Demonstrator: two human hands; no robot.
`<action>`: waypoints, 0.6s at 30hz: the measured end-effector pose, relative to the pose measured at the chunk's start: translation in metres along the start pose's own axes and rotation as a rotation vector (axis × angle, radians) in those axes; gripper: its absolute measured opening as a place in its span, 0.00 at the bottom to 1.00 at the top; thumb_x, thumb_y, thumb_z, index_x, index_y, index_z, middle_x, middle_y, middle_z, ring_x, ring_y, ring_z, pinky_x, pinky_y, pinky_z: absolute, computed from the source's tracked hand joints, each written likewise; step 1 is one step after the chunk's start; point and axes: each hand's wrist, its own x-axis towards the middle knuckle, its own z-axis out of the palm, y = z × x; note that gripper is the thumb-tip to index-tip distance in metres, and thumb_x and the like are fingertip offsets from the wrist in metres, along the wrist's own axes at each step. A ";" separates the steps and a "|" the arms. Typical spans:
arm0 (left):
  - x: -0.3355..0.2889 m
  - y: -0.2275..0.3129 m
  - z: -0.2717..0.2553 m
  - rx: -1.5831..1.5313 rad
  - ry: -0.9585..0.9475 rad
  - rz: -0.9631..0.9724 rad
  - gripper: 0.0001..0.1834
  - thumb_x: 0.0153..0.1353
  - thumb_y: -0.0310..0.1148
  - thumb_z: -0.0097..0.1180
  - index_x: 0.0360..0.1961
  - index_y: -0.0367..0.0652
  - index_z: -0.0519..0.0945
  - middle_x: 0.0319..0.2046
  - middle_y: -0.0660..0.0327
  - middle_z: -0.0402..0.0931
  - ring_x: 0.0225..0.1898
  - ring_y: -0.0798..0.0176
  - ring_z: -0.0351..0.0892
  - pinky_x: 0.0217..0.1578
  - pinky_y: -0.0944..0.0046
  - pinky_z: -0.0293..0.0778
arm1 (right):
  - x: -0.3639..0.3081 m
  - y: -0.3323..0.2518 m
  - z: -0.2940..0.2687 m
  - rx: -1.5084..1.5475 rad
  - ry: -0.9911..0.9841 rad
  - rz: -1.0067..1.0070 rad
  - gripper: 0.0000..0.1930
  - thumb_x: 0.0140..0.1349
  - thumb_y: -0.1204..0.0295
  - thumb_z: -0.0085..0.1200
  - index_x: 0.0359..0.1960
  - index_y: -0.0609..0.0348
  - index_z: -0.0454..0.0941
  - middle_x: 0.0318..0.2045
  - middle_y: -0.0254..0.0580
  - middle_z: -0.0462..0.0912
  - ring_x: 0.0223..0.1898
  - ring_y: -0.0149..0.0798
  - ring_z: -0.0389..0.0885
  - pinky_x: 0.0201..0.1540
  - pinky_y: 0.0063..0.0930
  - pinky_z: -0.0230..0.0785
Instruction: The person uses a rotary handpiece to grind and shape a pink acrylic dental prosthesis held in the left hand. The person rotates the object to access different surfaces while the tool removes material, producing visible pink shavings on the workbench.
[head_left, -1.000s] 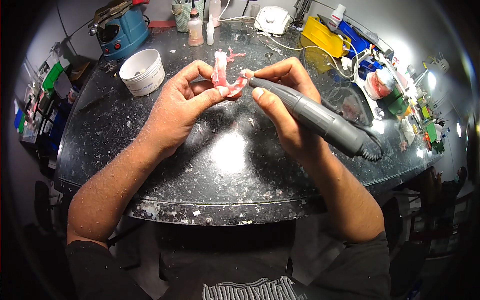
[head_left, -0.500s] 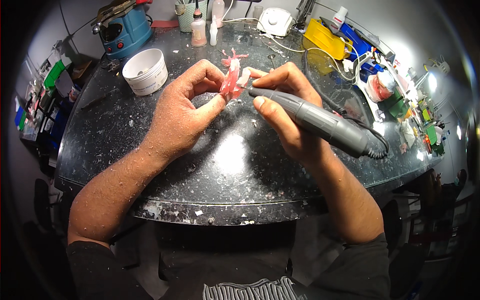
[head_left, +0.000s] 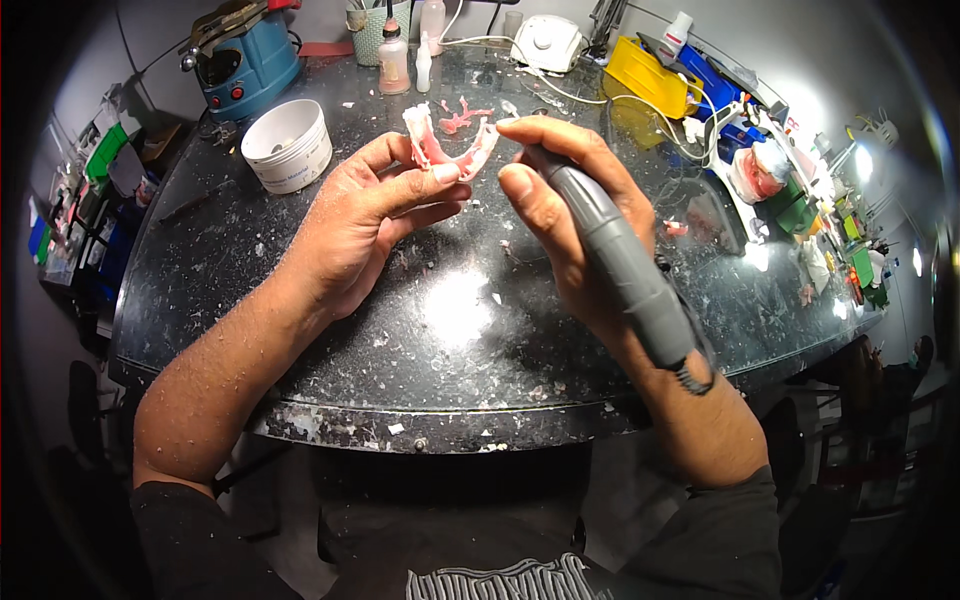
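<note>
Between thumb and fingers, my left hand [head_left: 365,205] pinches a pink and white U-shaped denture [head_left: 450,160], its open side facing away from me. My right hand [head_left: 590,200] grips a dark grey rotary handpiece [head_left: 615,245] with a coiled cord at its back end. The right index finger reaches the denture's right arm and seems to touch it. The handpiece's tip is hidden behind the right fingers. Just beyond the denture, a branched pink scrap [head_left: 462,118] lies on the table.
A dusty black bench [head_left: 460,370] carries shavings. At the left stand a white tub [head_left: 288,148] and a blue machine [head_left: 250,65]. Small bottles [head_left: 394,65], a white control box [head_left: 547,45] and a yellow bin [head_left: 650,75] line the back. A dental model [head_left: 760,172] sits at right.
The denture has turned from edge-on to show its U shape. My left hand has rolled, thumb now on top. The handpiece's back end has swung down toward me.
</note>
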 end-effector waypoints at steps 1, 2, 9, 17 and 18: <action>0.000 0.000 -0.001 -0.016 0.018 -0.025 0.14 0.63 0.33 0.61 0.48 0.42 0.76 0.48 0.61 0.79 0.51 0.65 0.78 0.60 0.58 0.69 | 0.001 0.002 -0.004 0.001 -0.001 0.000 0.15 0.61 0.72 0.63 0.49 0.59 0.80 0.39 0.39 0.82 0.37 0.30 0.79 0.42 0.23 0.73; 0.000 0.001 0.000 -0.016 0.020 -0.024 0.14 0.63 0.33 0.61 0.48 0.42 0.76 0.48 0.61 0.79 0.51 0.65 0.78 0.60 0.58 0.69 | 0.002 0.004 -0.008 -0.058 -0.019 -0.068 0.14 0.61 0.72 0.62 0.48 0.59 0.81 0.40 0.40 0.82 0.37 0.32 0.80 0.43 0.25 0.73; -0.002 0.004 0.007 -0.077 0.049 -0.068 0.13 0.64 0.35 0.60 0.47 0.40 0.78 0.45 0.61 0.81 0.48 0.67 0.79 0.59 0.61 0.71 | -0.008 0.007 0.003 0.115 0.033 0.118 0.15 0.57 0.69 0.64 0.42 0.61 0.76 0.37 0.40 0.79 0.41 0.34 0.79 0.48 0.28 0.72; -0.003 0.004 0.011 -0.057 0.052 -0.044 0.12 0.65 0.34 0.60 0.45 0.39 0.79 0.44 0.60 0.81 0.47 0.68 0.81 0.56 0.65 0.74 | -0.007 0.012 0.003 0.063 -0.035 0.014 0.14 0.57 0.69 0.64 0.42 0.60 0.76 0.35 0.41 0.79 0.40 0.34 0.80 0.47 0.28 0.73; -0.004 0.005 0.013 -0.058 0.050 -0.046 0.11 0.65 0.33 0.60 0.44 0.39 0.79 0.43 0.60 0.81 0.47 0.68 0.81 0.56 0.65 0.74 | -0.007 0.011 0.003 0.061 -0.035 0.015 0.14 0.57 0.69 0.64 0.42 0.60 0.76 0.35 0.41 0.79 0.40 0.34 0.80 0.47 0.28 0.73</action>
